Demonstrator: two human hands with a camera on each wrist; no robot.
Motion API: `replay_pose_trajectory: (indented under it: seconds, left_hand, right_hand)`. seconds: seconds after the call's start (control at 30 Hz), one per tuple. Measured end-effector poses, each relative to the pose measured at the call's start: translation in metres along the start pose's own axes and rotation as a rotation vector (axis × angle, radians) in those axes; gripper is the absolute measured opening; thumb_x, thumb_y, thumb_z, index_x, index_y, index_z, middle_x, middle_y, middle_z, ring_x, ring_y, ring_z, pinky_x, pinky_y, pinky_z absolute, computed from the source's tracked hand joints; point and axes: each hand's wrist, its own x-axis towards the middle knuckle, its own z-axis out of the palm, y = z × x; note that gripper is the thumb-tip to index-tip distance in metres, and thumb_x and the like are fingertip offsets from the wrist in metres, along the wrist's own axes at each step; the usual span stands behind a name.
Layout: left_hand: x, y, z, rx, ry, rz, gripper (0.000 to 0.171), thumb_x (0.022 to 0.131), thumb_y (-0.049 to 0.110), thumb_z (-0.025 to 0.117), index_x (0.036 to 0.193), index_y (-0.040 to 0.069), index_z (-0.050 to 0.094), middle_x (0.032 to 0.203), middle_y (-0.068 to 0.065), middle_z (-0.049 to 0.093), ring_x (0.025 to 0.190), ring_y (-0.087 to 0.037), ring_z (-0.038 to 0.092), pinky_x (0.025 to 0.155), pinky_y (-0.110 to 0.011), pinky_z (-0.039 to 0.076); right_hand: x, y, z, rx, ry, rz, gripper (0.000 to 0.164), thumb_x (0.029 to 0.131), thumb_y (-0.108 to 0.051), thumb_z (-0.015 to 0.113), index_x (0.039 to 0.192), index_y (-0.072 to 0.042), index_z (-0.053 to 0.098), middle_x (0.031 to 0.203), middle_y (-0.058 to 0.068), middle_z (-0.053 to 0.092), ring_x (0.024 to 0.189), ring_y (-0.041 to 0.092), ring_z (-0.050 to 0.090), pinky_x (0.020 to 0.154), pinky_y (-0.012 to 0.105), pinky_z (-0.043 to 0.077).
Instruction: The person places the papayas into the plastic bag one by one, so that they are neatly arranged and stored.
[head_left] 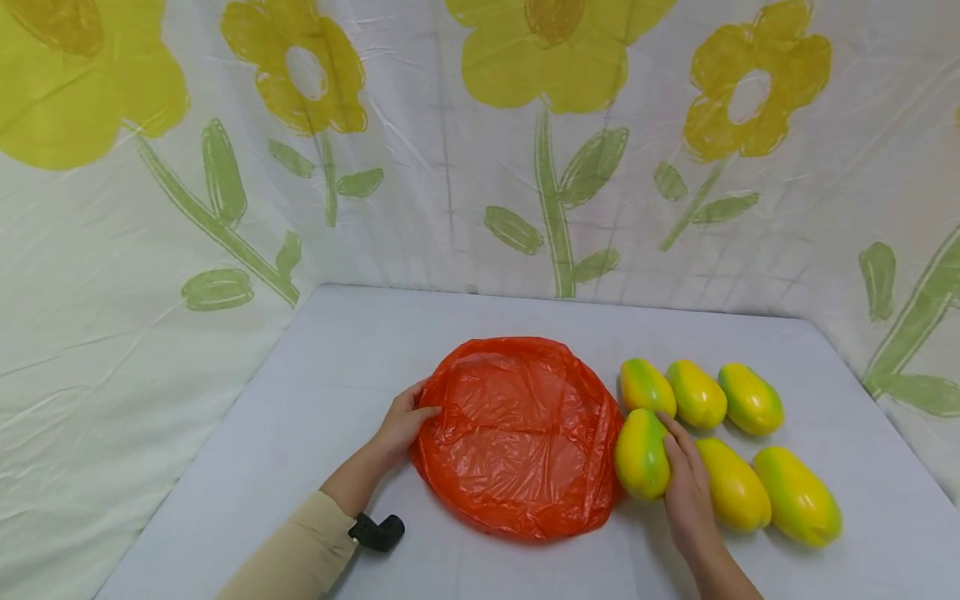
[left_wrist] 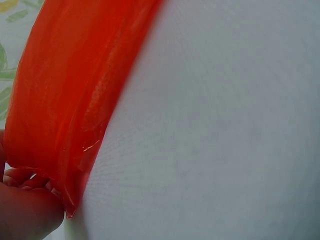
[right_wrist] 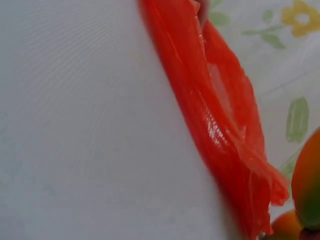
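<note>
- One yellow-green fruit (head_left: pixel 639 457) is in our right hand (head_left: pixel 686 477), just beside the right edge of the red plastic bag (head_left: pixel 510 433); the bag lies to the left of the fruit.
- Long axis of that fruit: we see it running mostly away from us, so it is its long flank, rather than an end, that faces the bag.
- Our right hand is the one nearer the fruits; our left hand (head_left: pixel 403 423) is across on the bag's opposite side, well apart from them.
- Right hand: we have its fingers curled round the right side of the fruit, clamped on it. The thumb is out of sight in the head view.
- Left hand: we pinch the bag's left edge, the thumb over the red film and the fingers behind it.
- Between our hands the bag is spread in a rough round on the white table (head_left: pixel 360 333), its hollow facing up towards us.
- Beyond the right hand we count three fruits in the far row (head_left: pixel 697 395) and two in the near row (head_left: pixel 735 487).
- Only part of the held fruit shows at the border of the right wrist view, so we cannot tell whether it touches the bag.
</note>
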Motion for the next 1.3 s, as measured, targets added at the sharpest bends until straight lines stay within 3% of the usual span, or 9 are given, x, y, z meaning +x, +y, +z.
replay_pose_trajectory:
  seconds: [0.17,0.27,0.3,0.4,0.5,0.57,1.0,1.3]
  left_hand:
    - [0.001,-0.001,-0.001,-0.007,-0.001,-0.002,0.052,0.093,0.005,0.047,0.143,0.008,0.034,0.142,-0.015,0.042,0.12,-0.03,0.051,0.094,-0.04,0.05]
    - [0.002,-0.001,-0.001,-0.008,0.01,-0.013,0.052,0.093,0.006,0.048,0.143,0.009,0.034,0.141,-0.014,0.043,0.118,-0.028,0.052,0.093,-0.039,0.051]
    - [0.002,-0.002,-0.001,-0.009,0.013,-0.017,0.052,0.093,0.006,0.048,0.143,0.009,0.035,0.141,-0.013,0.044,0.117,-0.027,0.053,0.092,-0.038,0.052]
    - [0.002,-0.001,0.0,-0.009,0.014,-0.017,0.052,0.093,0.006,0.048,0.143,0.009,0.035,0.141,-0.013,0.044,0.116,-0.027,0.053,0.092,-0.039,0.052]
    - [0.002,-0.002,0.001,-0.012,0.014,-0.018,0.052,0.093,0.006,0.049,0.143,0.009,0.035,0.14,-0.013,0.045,0.115,-0.027,0.054,0.091,-0.039,0.052]
    - [0.003,-0.002,0.001,-0.013,0.013,-0.015,0.052,0.093,0.006,0.049,0.143,0.009,0.035,0.14,-0.013,0.045,0.115,-0.027,0.054,0.09,-0.039,0.053]
    - [0.003,-0.001,0.002,-0.012,0.003,-0.003,0.052,0.093,0.005,0.048,0.143,0.008,0.035,0.14,-0.015,0.044,0.117,-0.029,0.053,0.091,-0.038,0.052]
    - [0.001,-0.001,-0.002,-0.022,0.006,-0.017,0.051,0.093,0.005,0.049,0.142,0.009,0.036,0.139,-0.014,0.045,0.114,-0.028,0.054,0.089,-0.037,0.054]
  right_hand:
    - [0.008,-0.017,0.01,0.051,-0.017,0.019,0.049,0.101,-0.041,0.017,0.148,-0.028,0.024,0.156,-0.006,0.015,0.14,0.019,0.016,0.118,0.048,0.016]
    - [0.013,-0.027,0.017,0.095,-0.028,0.03,0.049,0.1,-0.043,0.017,0.147,-0.03,0.024,0.154,-0.008,0.018,0.135,0.014,0.024,0.112,0.029,0.03]
    - [0.015,-0.03,0.02,0.11,-0.031,0.032,0.049,0.1,-0.043,0.017,0.147,-0.03,0.024,0.154,-0.008,0.019,0.134,0.014,0.025,0.112,0.028,0.031]
    - [0.022,-0.04,0.029,0.128,-0.033,0.029,0.048,0.101,-0.041,0.017,0.147,-0.03,0.026,0.154,-0.007,0.019,0.135,0.015,0.024,0.112,0.029,0.03]
    - [0.032,-0.047,0.04,0.104,-0.031,0.018,0.047,0.101,-0.037,0.017,0.146,-0.028,0.028,0.154,-0.006,0.02,0.139,0.019,0.019,0.117,0.047,0.019]
    - [0.039,-0.049,0.048,0.081,-0.035,0.001,0.047,0.101,-0.035,0.018,0.146,-0.026,0.029,0.154,-0.003,0.023,0.139,0.02,0.021,0.117,0.048,0.019]
    - [0.069,-0.072,0.107,0.162,-0.106,-0.046,0.044,0.101,-0.031,0.024,0.143,-0.022,0.033,0.147,0.004,0.033,0.128,0.027,0.034,0.113,0.048,0.028]
    - [0.081,-0.075,0.143,0.147,-0.129,-0.052,0.043,0.1,-0.034,0.029,0.14,-0.022,0.037,0.13,0.006,0.045,0.106,0.022,0.045,0.089,0.031,0.043]
